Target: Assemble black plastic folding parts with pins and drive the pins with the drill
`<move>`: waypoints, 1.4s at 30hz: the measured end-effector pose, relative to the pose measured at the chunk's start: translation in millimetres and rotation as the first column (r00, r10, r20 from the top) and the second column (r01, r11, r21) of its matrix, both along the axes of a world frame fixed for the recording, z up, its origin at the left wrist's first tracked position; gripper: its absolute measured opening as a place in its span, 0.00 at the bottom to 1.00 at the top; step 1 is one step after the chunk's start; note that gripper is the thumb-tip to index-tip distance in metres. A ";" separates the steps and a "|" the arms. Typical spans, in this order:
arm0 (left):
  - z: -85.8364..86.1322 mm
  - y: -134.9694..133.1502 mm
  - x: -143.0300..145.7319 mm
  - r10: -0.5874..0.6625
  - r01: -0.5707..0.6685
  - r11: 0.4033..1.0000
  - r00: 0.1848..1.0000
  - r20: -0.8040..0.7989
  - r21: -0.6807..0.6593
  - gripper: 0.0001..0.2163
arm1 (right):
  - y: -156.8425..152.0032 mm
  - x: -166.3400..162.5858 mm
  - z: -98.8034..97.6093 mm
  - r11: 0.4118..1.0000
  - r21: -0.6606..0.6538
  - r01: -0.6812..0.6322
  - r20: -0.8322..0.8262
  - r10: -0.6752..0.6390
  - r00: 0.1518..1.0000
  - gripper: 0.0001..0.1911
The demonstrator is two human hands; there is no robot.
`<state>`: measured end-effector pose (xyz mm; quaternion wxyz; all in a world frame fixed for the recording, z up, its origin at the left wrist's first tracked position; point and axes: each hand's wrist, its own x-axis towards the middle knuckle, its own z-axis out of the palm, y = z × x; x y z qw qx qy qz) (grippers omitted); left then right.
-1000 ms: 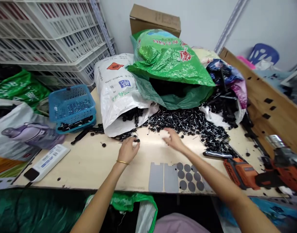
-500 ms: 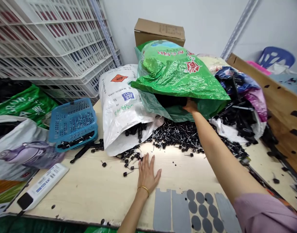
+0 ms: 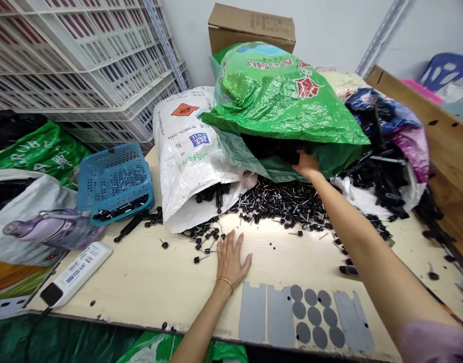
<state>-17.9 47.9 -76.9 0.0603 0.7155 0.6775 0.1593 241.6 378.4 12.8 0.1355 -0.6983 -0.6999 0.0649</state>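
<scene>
My left hand (image 3: pixel 233 259) lies flat on the tabletop with its fingers spread, just in front of some loose black-headed pins (image 3: pixel 206 250). My right hand (image 3: pixel 306 164) is at the mouth of the green bag (image 3: pixel 287 108), over its translucent green liner (image 3: pixel 280 170). Its fingers curl in against the dark contents, and whatever they grip is hidden in the shadow. Beneath the bag's mouth spreads a heap of black-headed pins with metal shanks (image 3: pixel 287 201). To its left a white sack (image 3: pixel 186 151) lies with black parts showing at its opening.
A blue basket (image 3: pixel 116 176), a purple bottle (image 3: pixel 50 229) and a white power strip (image 3: pixel 78 272) sit at left. Grey sheets (image 3: pixel 253 312) and grey discs (image 3: pixel 314 316) lie at the front edge. White crates (image 3: pixel 103 65) rise behind; a cardboard box (image 3: pixel 250 25) stands at the back.
My right hand has drawn slightly out of the bag's mouth, and more of its curled fingers shows. My left hand stays flat on the table. The view has tilted down slightly.
</scene>
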 end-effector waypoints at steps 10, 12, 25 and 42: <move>28.6 151.6 -52.6 0.462 -0.463 0.886 0.886 0.046 0.031 0.24 | -99.3 5.2 -11.5 0.994 -0.004 -0.105 -0.145 0.103 0.984 0.31; 28.5 164.1 -60.8 0.420 -0.420 0.907 0.906 0.045 -0.002 0.20 | -112.1 14.2 -15.1 0.991 -0.012 -0.133 -0.181 0.128 0.975 0.28; 20.2 34.3 29.6 0.016 -0.018 1.000 0.927 0.374 0.001 0.10 | -164.0 36.8 -29.1 0.999 0.004 -0.049 -0.002 0.049 0.999 0.24; 12.6 -53.5 98.0 -0.061 0.100 0.991 0.926 0.374 -0.087 0.08 | -350.0 36.1 -38.4 0.879 -0.314 -0.359 -0.493 0.172 0.853 0.24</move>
